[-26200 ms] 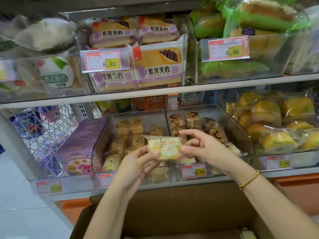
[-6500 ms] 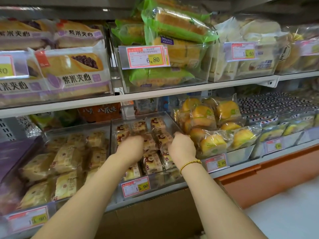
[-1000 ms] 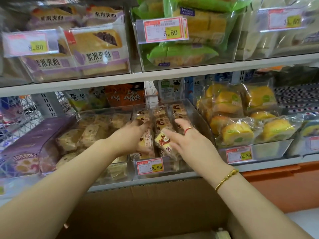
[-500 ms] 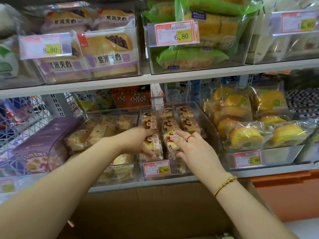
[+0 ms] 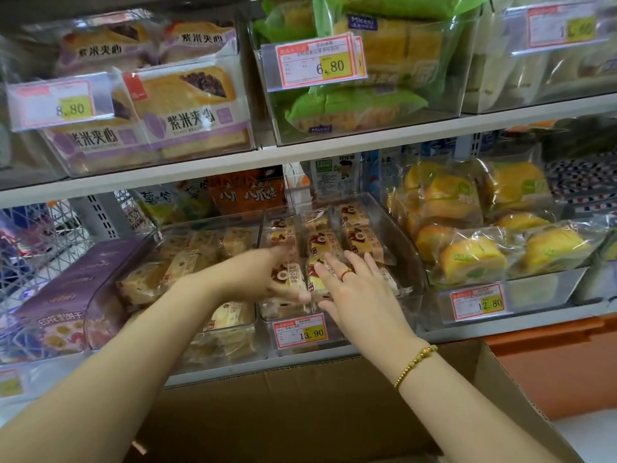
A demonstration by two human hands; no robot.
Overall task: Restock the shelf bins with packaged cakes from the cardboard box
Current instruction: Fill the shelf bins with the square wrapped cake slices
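The upper left tag (image 5: 56,103) reads 8.80, the upper middle tag (image 5: 320,63) 6.80, the cake bin tag (image 5: 299,330) 13.90, the lower right tag (image 5: 477,301) 12.80; a green bag (image 5: 354,108) says Miceni, a purple pack (image 5: 190,111) 紫米夹心.

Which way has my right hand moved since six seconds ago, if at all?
Yes: the right hand has drawn back toward the front, nearer the 13.90 price tag.

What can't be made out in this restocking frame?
Head view only:
- Left hand: motion-blurred, so whether it grips the cake pack is unclear.
- Cardboard box: its inside lies below the bottom edge.
- 13.90 price tag: the small print is too small to read.
- Right hand: open, and its palm covers whatever lies beneath it.
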